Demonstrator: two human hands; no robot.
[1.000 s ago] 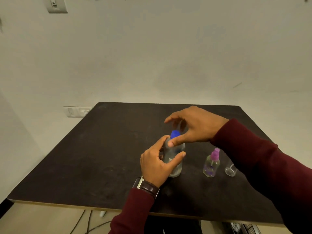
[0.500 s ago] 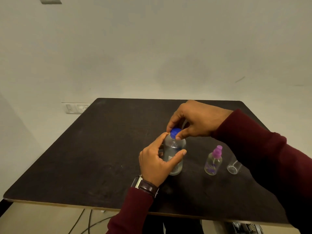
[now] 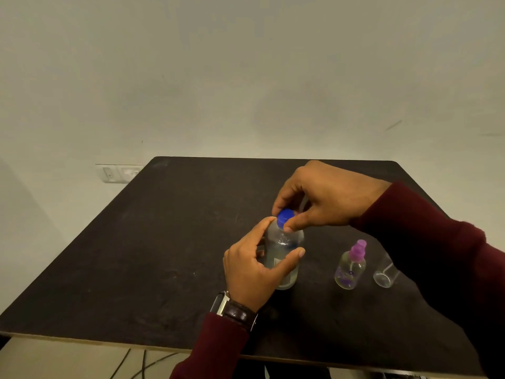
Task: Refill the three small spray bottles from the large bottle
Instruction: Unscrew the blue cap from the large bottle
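The large clear bottle (image 3: 285,242) stands upright near the middle of the dark table (image 3: 153,242). My left hand (image 3: 254,272) grips its body from the left. My right hand (image 3: 322,198) pinches its blue cap (image 3: 285,216) from above with thumb and fingers. To the right stands a small clear spray bottle (image 3: 350,266) with a purple spray top. Further right a small clear container (image 3: 384,274) lies partly hidden behind my right sleeve. No other small bottles are in view.
The table's front edge runs along the bottom, with cables hanging below it. A wall socket plate (image 3: 117,173) sits at the far left behind the table. A plain wall rises behind.
My right hand has closed its thumb and fingers onto the blue cap and turned slightly. The left hand keeps its hold on the bottle's body.
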